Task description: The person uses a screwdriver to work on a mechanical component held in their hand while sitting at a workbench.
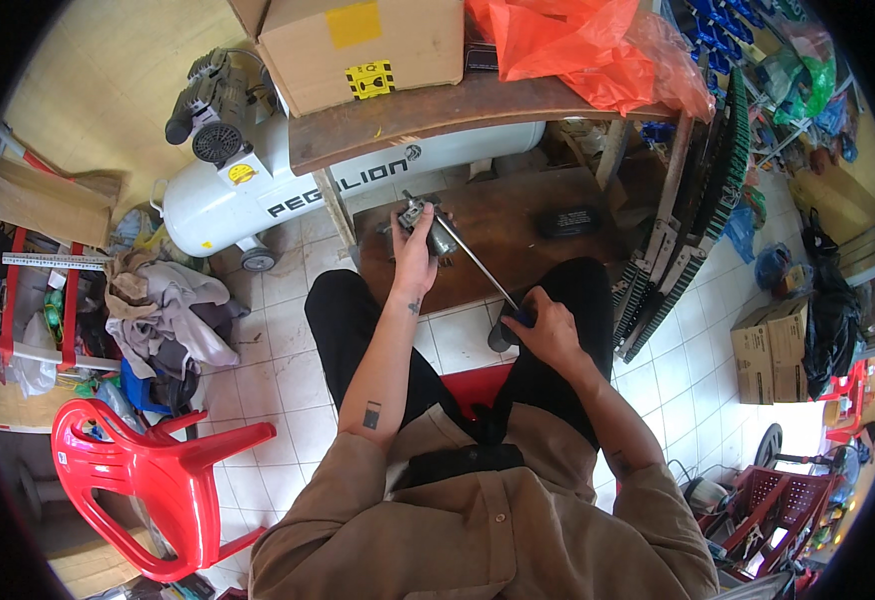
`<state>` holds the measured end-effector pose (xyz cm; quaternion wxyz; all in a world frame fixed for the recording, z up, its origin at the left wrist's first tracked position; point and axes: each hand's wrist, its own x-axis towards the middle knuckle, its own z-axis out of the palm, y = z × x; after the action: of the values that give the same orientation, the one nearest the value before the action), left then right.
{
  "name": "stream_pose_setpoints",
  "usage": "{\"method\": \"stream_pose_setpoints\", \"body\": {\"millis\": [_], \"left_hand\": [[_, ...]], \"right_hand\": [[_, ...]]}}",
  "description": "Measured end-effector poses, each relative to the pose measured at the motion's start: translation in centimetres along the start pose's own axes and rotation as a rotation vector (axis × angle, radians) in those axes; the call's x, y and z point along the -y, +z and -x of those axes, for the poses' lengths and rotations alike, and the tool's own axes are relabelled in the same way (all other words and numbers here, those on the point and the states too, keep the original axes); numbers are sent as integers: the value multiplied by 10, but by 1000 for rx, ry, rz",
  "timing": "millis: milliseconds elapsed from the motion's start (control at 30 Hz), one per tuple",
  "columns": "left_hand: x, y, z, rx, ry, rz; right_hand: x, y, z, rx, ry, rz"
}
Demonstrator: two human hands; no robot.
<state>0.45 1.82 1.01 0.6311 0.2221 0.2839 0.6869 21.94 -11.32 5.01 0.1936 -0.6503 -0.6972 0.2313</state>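
Observation:
My left hand [416, 245] is closed around a small motor-like metal part [442, 238], raised above the low dark wooden table. Its fingers cover much of the part. In my right hand [552, 330] is a long-shafted screwdriver [482, 265], gripped by its blue handle. The shaft slants up and left, its far end at the metal part; whether the tip sits in a screw is too small to see. Against the fingers of my right hand shows a dark cylinder [503, 334]; I cannot tell whether the hand holds it.
A dark oblong object [568, 221] lies on the low table [498, 205]. Behind stands a white air compressor [228, 200], beneath a shelf with a cardboard box [363, 55] and an orange plastic bag [578, 45]. A red chair [148, 480] is at left, dark toothed strips [683, 235] at right.

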Motion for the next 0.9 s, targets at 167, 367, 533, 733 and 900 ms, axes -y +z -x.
{"method": "stream_pose_setpoints", "body": {"millis": [167, 367, 533, 733, 900], "left_hand": [[1, 3, 2, -54, -26, -27], [4, 0, 1, -8, -20, -17], [5, -6, -2, 5, -32, 54], [1, -5, 0, -23, -56, 61], [14, 4, 8, 44, -217, -3]], "right_hand": [[-2, 3, -3, -15, 52, 22], [-2, 1, -3, 30, 35, -3], [-5, 3, -2, -56, -43, 0], [7, -5, -5, -160, -62, 9], [31, -4, -36, -389, -227, 10]]}}
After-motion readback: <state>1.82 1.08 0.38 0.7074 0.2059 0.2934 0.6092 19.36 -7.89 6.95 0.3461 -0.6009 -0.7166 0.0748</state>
